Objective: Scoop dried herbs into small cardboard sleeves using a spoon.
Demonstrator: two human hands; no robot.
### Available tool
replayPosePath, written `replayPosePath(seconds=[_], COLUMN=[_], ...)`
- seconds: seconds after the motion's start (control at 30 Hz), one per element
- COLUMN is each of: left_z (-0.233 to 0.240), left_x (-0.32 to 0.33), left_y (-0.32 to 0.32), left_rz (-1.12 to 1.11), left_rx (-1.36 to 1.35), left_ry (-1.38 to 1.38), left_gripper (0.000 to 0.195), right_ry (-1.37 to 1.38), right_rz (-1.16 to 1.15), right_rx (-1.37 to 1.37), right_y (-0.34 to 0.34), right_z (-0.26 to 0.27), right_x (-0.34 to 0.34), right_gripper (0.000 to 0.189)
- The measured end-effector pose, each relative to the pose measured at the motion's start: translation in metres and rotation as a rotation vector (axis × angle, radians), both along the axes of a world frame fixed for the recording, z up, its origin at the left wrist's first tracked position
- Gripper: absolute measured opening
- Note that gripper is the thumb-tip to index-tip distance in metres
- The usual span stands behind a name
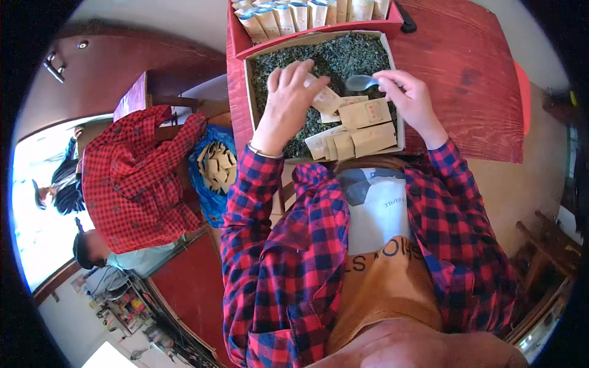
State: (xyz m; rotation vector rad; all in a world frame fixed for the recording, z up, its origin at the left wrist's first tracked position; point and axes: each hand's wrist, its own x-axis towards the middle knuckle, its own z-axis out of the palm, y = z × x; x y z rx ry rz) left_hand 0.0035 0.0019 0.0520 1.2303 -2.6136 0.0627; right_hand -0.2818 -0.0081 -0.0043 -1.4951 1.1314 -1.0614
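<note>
My left hand [290, 99] holds a small kraft paper packet [327, 100] tilted over a cardboard box [250, 87] of dark green dried leaves [354, 50]. Between the fingers of my right hand [407, 92] is the handle of a spoon [360, 83], its pale, see-through bowl above the leaves and to the right of the packet. Several flat paper packets [366, 113] with printed marks lie on the leaves in the box's near right part. More packets [343, 145] overlap along its near edge. Whether the spoon holds any leaves cannot be told.
Behind the box, a red tray [317, 33] holds upright paper packets [285, 18] on the red wooden table [464, 92]. A blue plastic bag [202, 193] with packets [218, 165] stands at left. Beside it is a person in a red checked shirt [142, 184]. A black object [407, 20] lies by the tray.
</note>
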Motion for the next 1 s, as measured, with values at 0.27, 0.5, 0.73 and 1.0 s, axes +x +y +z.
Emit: replayPosePath(seconds=[0.27, 0.5, 0.73, 1.0], left_z=[-0.039, -0.057, -0.049, -0.064], left_x=[0.019, -0.001, -0.006, -0.046], left_y=[0.017, 0.003, -0.010, -0.046], left_rz=[0.602, 0.707, 0.483, 0.395], left_rx=[0.251, 0.167, 0.086, 0.395], left_ry=[0.473, 0.624, 0.510, 0.193], left_gripper=[0.052, 0.079, 0.055, 0.062], right_ry=[0.317, 0.282, 0.338, 0.236], right_rz=[0.113, 0.306, 0.201, 0.025], right_rx=[-0.341, -0.399, -0.286, -0.122], right_y=[0.001, 0.011, 0.003, -0.001], right_z=[0.001, 0.014, 0.034, 0.033], right_x=[0.047, 0.066, 0.027, -0.006], right_gripper=[0.016, 0.016, 0.016, 0.019])
